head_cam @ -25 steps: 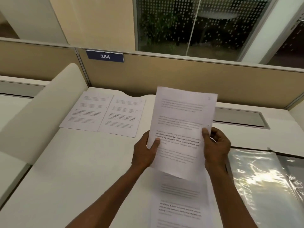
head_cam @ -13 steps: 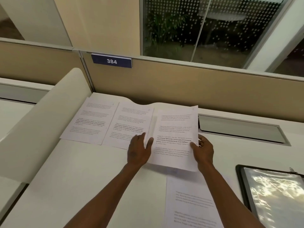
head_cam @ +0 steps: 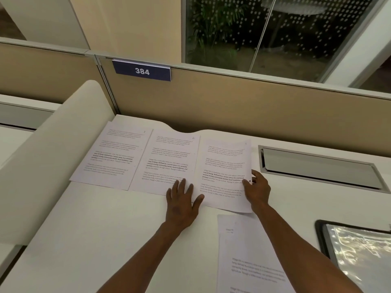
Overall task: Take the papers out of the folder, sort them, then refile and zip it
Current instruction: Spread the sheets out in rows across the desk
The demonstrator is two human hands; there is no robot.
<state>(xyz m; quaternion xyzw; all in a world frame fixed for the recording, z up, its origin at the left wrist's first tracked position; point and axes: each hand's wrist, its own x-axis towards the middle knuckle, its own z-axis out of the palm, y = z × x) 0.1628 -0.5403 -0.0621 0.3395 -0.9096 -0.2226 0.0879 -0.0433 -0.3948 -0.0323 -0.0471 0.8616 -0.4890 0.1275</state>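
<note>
Three printed sheets lie side by side at the back of the white desk: a left sheet (head_cam: 110,153), a middle sheet (head_cam: 169,157) and a right sheet (head_cam: 224,166). My left hand (head_cam: 182,199) lies flat with spread fingers across the seam between the middle and right sheets. My right hand (head_cam: 257,187) pinches the right sheet's right edge, thumb on top. More printed paper (head_cam: 247,256) lies near the front, under my right forearm. The clear zip folder (head_cam: 359,254) with a dark border lies at the right edge, partly cut off.
A beige partition with a blue "384" plate (head_cam: 142,70) closes off the back of the desk. A recessed metal cable tray (head_cam: 319,166) sits at the back right. A curved white divider (head_cam: 53,153) bounds the desk on the left.
The sheet I held upright in both hands has come down flat beside the other two. My left hand went from gripping it to pressing flat; the view shifted closer and forward.
</note>
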